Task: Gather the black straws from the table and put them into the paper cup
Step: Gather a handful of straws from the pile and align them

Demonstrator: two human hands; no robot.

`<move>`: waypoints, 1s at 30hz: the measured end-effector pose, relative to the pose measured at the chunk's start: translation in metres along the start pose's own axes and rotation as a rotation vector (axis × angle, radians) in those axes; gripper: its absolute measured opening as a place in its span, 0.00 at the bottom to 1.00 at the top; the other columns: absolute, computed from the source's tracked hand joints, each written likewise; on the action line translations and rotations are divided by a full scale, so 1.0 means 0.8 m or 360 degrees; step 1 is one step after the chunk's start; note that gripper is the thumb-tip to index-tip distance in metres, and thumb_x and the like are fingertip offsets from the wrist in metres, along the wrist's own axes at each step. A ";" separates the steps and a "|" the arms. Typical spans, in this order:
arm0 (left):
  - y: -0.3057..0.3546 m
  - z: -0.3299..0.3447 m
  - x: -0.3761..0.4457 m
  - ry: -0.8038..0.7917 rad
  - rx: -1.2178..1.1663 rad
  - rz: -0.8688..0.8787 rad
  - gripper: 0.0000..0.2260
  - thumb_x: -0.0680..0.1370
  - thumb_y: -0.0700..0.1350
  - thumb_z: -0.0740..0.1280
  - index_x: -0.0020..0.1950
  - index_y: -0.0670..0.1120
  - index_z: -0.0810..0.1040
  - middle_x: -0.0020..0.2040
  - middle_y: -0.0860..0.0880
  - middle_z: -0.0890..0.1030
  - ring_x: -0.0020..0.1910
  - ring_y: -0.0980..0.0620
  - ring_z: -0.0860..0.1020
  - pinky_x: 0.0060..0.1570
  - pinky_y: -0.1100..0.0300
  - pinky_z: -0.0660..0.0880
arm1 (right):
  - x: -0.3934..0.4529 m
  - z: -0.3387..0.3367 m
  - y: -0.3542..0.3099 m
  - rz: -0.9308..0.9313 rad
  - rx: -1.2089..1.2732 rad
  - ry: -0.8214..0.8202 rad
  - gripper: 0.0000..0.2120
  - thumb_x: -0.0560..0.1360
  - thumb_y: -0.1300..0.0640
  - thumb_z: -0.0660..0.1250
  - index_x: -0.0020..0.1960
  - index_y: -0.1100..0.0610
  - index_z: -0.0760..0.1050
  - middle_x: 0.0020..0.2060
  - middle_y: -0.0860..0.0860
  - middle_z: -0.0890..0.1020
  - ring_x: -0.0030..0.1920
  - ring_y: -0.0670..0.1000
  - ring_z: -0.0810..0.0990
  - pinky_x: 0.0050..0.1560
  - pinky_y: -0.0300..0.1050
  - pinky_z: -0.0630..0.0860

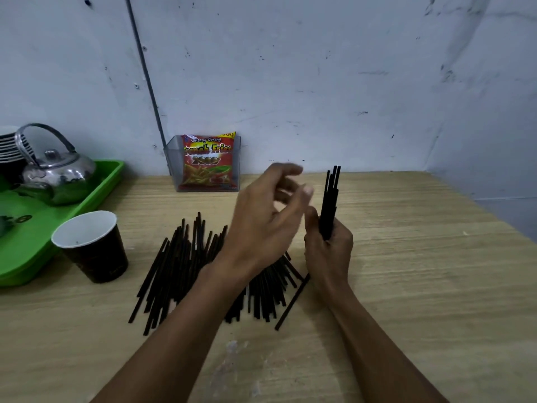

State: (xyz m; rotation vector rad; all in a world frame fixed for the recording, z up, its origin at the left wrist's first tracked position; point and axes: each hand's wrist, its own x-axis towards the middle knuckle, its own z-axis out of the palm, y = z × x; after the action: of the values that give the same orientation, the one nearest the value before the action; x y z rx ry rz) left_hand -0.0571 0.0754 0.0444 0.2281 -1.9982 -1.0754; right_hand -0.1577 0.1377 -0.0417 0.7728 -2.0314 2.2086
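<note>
A heap of black straws (pixel 180 266) lies fanned out on the wooden table (pixel 421 286), partly hidden under my left forearm. My right hand (pixel 329 251) grips a small bundle of straws (pixel 330 199) that stands upright, ends pointing up. My left hand (pixel 267 216) hovers open just left of the bundle, fingers spread and blurred, holding nothing. The paper cup (pixel 93 245), dark outside and white inside, stands upright to the left of the heap; it looks empty.
A green tray (pixel 35 228) with a metal kettle (pixel 55 167) sits at the left edge, stacked cups behind it. A clear holder with a red snack packet (pixel 207 162) stands against the wall. The wall closes the table's back and right.
</note>
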 end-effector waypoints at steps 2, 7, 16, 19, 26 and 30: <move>0.018 0.020 0.021 -0.0112 -0.0160 -0.0169 0.17 0.80 0.54 0.65 0.67 0.51 0.72 0.54 0.52 0.81 0.49 0.60 0.81 0.45 0.63 0.80 | 0.000 -0.002 0.001 -0.0003 0.0039 -0.0027 0.21 0.77 0.52 0.67 0.28 0.46 0.65 0.24 0.50 0.67 0.27 0.52 0.65 0.30 0.52 0.66; 0.033 0.049 0.054 -0.0305 -0.0275 -0.0246 0.13 0.84 0.58 0.52 0.60 0.57 0.72 0.57 0.57 0.75 0.58 0.57 0.75 0.59 0.63 0.69 | 0.000 -0.003 0.007 -0.0071 0.0091 -0.0088 0.18 0.77 0.60 0.67 0.31 0.58 0.65 0.24 0.49 0.66 0.26 0.46 0.64 0.29 0.42 0.63; 0.009 0.042 0.049 -0.1111 0.0504 -0.0162 0.29 0.79 0.68 0.42 0.63 0.51 0.70 0.66 0.51 0.73 0.66 0.47 0.73 0.59 0.57 0.64 | 0.003 -0.001 0.012 -0.0149 0.0061 -0.0077 0.19 0.77 0.60 0.66 0.30 0.48 0.66 0.21 0.42 0.70 0.25 0.41 0.67 0.27 0.30 0.64; 0.014 0.037 0.050 -0.0904 0.0392 -0.0090 0.36 0.76 0.70 0.41 0.76 0.54 0.66 0.75 0.55 0.68 0.69 0.62 0.67 0.57 0.75 0.56 | 0.004 0.000 0.011 -0.0140 0.0077 -0.0061 0.21 0.76 0.57 0.67 0.27 0.44 0.66 0.21 0.42 0.69 0.25 0.42 0.65 0.28 0.32 0.64; 0.012 0.032 0.042 -0.1020 0.0602 -0.0056 0.36 0.76 0.69 0.35 0.80 0.55 0.55 0.81 0.56 0.54 0.78 0.62 0.47 0.77 0.58 0.44 | 0.004 -0.002 0.013 -0.0106 0.0097 -0.0048 0.19 0.77 0.57 0.67 0.29 0.48 0.69 0.22 0.48 0.70 0.26 0.42 0.65 0.29 0.35 0.64; 0.006 0.028 0.029 -0.0962 0.0530 -0.0125 0.39 0.73 0.73 0.35 0.80 0.58 0.51 0.81 0.58 0.47 0.78 0.63 0.42 0.78 0.52 0.39 | 0.003 -0.003 0.011 -0.0099 0.0119 -0.0055 0.17 0.77 0.55 0.67 0.30 0.53 0.69 0.23 0.47 0.71 0.26 0.43 0.67 0.29 0.37 0.65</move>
State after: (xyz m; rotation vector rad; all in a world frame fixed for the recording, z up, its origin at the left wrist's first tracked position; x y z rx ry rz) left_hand -0.0873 0.0803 0.0549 0.1669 -2.7347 -0.9206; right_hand -0.1637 0.1377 -0.0489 0.8754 -1.9212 2.2641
